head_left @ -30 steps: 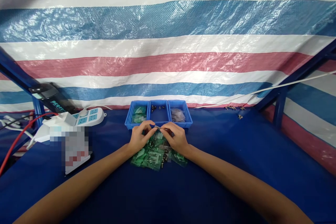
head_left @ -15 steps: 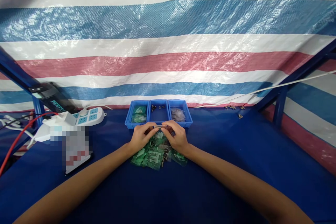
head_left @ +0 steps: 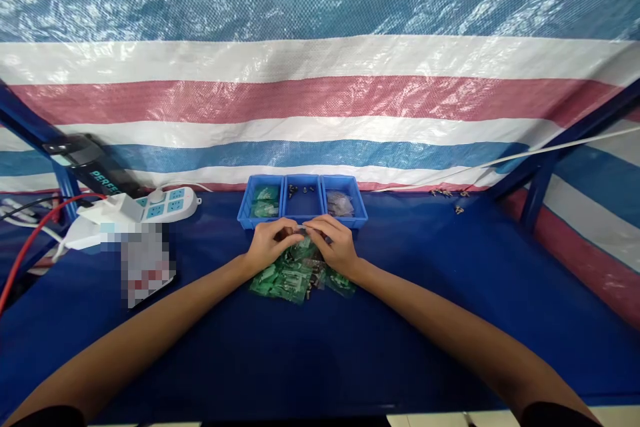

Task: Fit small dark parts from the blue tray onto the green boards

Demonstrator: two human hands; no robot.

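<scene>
My left hand (head_left: 273, 241) and my right hand (head_left: 334, 243) meet just in front of the blue bins, thumbs and fingers pinched. Between the fingertips is a small clear plastic bag (head_left: 302, 231), mostly covered by the fingers. Under and in front of the hands lies a pile of green plastic packets (head_left: 285, 281), with small dark metal screws (head_left: 314, 275) among them. The left bin (head_left: 245, 212) holds green packets, the middle bin (head_left: 303, 205) a few dark screws, and the right bin (head_left: 361, 210) clear bags.
On the left are a white power strip (head_left: 173, 204) with cables, a dark bottle (head_left: 95, 163) and a blurred-out object (head_left: 147, 263). Several small brass-coloured pieces (head_left: 459, 209) lie at the back right. A striped sheet (head_left: 320, 97) hangs behind the blue table (head_left: 425, 267).
The view has tilted down, so things sit higher in the picture. My fingers have closed in closer together, and less of the bag shows between them.
</scene>
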